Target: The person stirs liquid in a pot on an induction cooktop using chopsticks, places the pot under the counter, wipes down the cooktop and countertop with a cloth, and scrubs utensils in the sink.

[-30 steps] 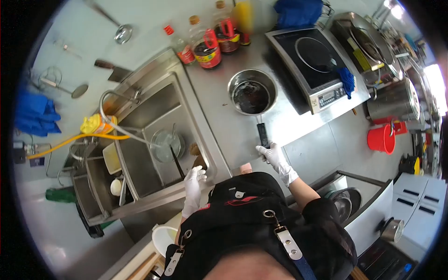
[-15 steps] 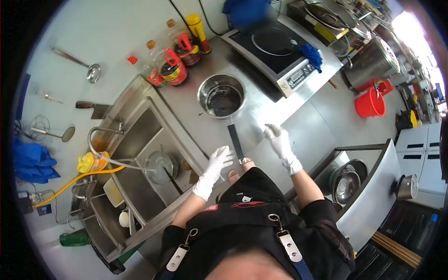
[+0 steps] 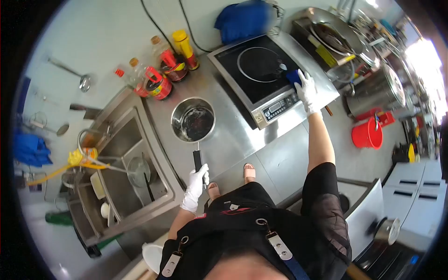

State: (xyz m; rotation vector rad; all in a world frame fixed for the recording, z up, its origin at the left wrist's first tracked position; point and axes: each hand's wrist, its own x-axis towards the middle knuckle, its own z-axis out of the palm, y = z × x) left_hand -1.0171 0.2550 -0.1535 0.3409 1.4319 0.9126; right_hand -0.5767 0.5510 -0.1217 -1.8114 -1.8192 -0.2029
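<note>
A steel saucepan point(image 3: 193, 120) with dark residue inside stands on the steel counter, its black handle point(image 3: 198, 160) pointing toward me. My left hand point(image 3: 197, 181), in a white glove, is closed round the lower end of that handle. Farther right, my gloved right hand point(image 3: 306, 92) reaches to the corner of the induction cooker point(image 3: 261, 70). Its fingers are on a blue cloth point(image 3: 294, 77), which is partly hidden by them. The cooker's control panel point(image 3: 275, 108) faces me.
Sauce bottles point(image 3: 158, 86) and a yellow canister point(image 3: 185, 49) line the wall. At left is a sink point(image 3: 163, 186) with a glass bowl point(image 3: 139, 171) in it. A red bucket point(image 3: 367, 134) and a large steel pot point(image 3: 378, 91) are at right.
My left hand has come onto the saucepan handle. My right hand has reached forward and right to the blue cloth on the cooker. The view has shifted.
</note>
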